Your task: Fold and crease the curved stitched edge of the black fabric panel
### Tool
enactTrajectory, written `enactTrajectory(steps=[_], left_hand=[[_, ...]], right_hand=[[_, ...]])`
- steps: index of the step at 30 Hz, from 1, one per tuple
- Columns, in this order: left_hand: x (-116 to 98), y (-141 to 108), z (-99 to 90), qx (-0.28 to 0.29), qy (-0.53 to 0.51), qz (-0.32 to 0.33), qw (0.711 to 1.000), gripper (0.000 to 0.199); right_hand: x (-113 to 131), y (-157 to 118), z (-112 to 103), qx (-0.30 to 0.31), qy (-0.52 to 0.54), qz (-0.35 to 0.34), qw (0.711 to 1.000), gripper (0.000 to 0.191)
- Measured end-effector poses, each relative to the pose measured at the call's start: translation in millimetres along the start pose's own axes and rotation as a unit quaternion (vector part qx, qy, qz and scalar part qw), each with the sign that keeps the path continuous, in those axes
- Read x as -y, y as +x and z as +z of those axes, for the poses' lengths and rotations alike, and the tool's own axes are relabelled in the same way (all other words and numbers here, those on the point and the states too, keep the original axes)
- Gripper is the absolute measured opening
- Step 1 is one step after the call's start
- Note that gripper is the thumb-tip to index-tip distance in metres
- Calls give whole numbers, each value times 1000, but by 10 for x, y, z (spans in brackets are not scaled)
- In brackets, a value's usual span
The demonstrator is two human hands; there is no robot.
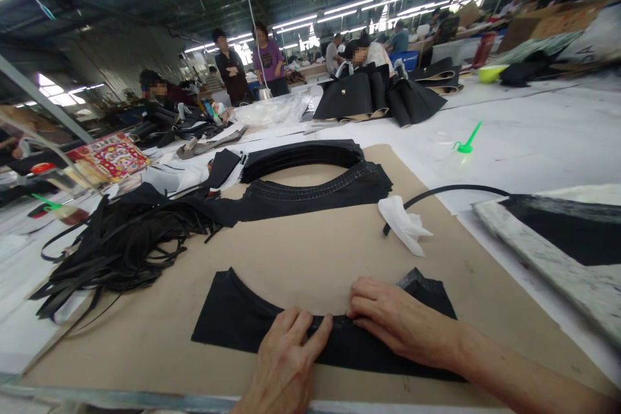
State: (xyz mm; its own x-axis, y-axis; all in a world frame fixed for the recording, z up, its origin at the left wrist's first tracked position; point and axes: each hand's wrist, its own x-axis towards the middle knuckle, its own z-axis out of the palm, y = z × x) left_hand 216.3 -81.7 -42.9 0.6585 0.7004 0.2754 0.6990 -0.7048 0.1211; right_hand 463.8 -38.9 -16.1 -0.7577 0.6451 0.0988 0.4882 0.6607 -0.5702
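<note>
A black curved piece of leather-like material (233, 317) lies on the brown board with its concave edge facing away from me. My left hand (287, 359) presses on the middle of that curved edge, fingertips bent over it. Just to the right, my right hand (388, 317) has its fingers curled together and pinches the same edge. Its forearm crosses the piece's right part, where a greyish folded corner (412, 281) shows. Both palms face down, and what lies under the fingertips is hidden.
Beyond the piece are stacked black curved pieces (315, 191) and a heap of black strips (130, 239). A white cloth (403, 223) wraps a black strip (456, 187). Right of the brown board (291, 252) are a green-nozzled bottle (466, 142) and a pale slab (548, 265). Several people are farther back.
</note>
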Motion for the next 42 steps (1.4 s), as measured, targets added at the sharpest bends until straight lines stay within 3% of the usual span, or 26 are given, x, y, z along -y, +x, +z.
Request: enactTrajectory(steps=[5, 11, 16, 23, 28, 33, 38, 42], left_hand=[[-15, 60, -24, -55, -41, -6, 998, 49], [-153, 201, 79, -48, -127, -26, 990, 47], [-196, 169, 166, -20, -99, 10, 995, 49], [147, 42, -127, 20, -85, 57, 994, 37], [209, -28, -296, 36, -124, 2, 992, 36], [-20, 15, -136, 4, -173, -82, 981, 37], [-81, 48, -32, -8, -178, -72, 981, 31], [-73, 13, -44, -17, -149, -25, 988, 34]], right_hand=[[-6, -43, -29, -3, -8, -10, 1000, 15], [-28, -43, 4, -13, -23, -1, 1000, 13], [-40, -55, 6, -16, -18, -7, 1000, 13], [246, 35, 256, -28, -17, 103, 994, 5], [427, 149, 432, -45, -3, 165, 985, 8], [423, 160, 431, -43, -9, 152, 987, 7], [370, 92, 444, -48, -6, 134, 990, 9], [334, -20, 406, -49, -10, 107, 993, 14]])
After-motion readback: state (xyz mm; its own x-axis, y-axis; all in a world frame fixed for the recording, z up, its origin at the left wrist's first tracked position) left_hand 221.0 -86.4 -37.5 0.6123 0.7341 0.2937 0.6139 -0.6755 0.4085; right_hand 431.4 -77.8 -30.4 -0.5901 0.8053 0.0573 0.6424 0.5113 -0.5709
